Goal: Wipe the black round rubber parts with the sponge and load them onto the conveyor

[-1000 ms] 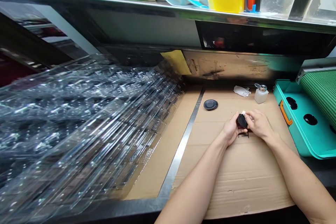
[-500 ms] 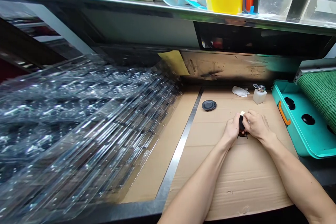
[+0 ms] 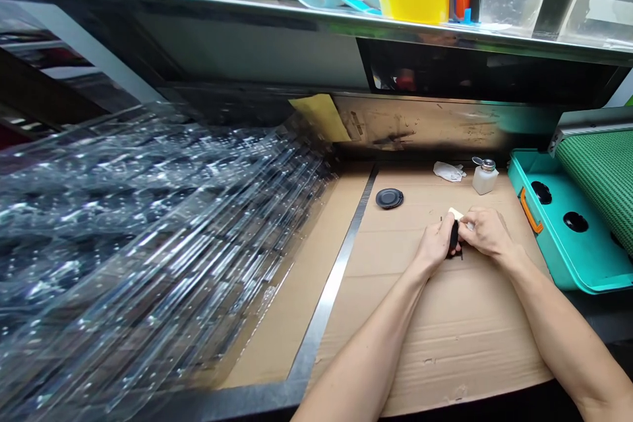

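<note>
My left hand [image 3: 434,244] is closed around a small black part [image 3: 453,237], held just above the cardboard; its kind is mostly hidden by the fingers. At its upper end shows a small white piece [image 3: 455,213], like folded cloth or paper. Close against it, my right hand [image 3: 484,232] has its fingers pinched, with a bit of white showing between them. Dark marks or bits lie on the cardboard under the hands. A round black disc-shaped part [image 3: 390,198] lies farther off to the left.
A crumpled white wipe [image 3: 449,172] and a white pump bottle [image 3: 484,178] with its lid up stand at the back. On the right is a teal tray [image 3: 568,273] with several black round parts, beside a green conveyor belt [image 3: 601,161]. Stacked clear plastic trays [image 3: 163,237] fill the left.
My right fingers have shifted slightly away from the black part, and more white shows between them. The left hand keeps its hold. The whole view has shifted a little.
</note>
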A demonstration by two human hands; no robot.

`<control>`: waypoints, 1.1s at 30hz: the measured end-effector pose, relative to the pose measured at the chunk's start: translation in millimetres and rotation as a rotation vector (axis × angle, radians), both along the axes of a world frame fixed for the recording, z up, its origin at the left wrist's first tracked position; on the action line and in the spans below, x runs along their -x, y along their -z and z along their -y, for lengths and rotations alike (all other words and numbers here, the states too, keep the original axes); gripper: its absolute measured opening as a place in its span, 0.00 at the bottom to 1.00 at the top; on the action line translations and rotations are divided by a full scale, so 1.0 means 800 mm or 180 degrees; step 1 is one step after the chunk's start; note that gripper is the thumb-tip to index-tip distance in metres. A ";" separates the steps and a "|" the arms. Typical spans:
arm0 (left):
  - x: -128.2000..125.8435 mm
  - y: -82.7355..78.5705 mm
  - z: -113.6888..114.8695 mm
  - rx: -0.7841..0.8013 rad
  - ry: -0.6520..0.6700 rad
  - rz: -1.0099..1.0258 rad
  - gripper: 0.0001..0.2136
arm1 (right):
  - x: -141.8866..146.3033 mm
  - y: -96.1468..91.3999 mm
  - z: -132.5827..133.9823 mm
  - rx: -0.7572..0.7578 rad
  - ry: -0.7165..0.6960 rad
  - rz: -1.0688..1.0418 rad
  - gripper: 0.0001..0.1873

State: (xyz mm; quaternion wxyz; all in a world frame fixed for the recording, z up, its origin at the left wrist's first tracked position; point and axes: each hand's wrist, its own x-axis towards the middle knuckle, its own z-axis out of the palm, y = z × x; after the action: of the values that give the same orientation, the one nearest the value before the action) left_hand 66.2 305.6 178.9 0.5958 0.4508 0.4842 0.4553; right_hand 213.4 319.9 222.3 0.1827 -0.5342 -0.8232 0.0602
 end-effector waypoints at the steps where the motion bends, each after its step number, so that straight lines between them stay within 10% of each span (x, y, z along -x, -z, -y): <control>1: 0.000 0.000 0.000 -0.0007 0.0006 -0.0029 0.27 | -0.001 0.000 0.000 0.0065 -0.0005 -0.0010 0.11; 33: 0.000 0.002 0.000 0.0114 0.0022 0.0229 0.26 | -0.004 -0.003 -0.001 0.0405 0.0003 -0.0394 0.10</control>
State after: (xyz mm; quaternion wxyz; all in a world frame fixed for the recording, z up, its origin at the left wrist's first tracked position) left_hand 66.5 305.4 177.4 0.6224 0.4251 0.4689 0.4604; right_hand 217.0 320.8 224.7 0.1990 -0.5403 -0.8046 0.1451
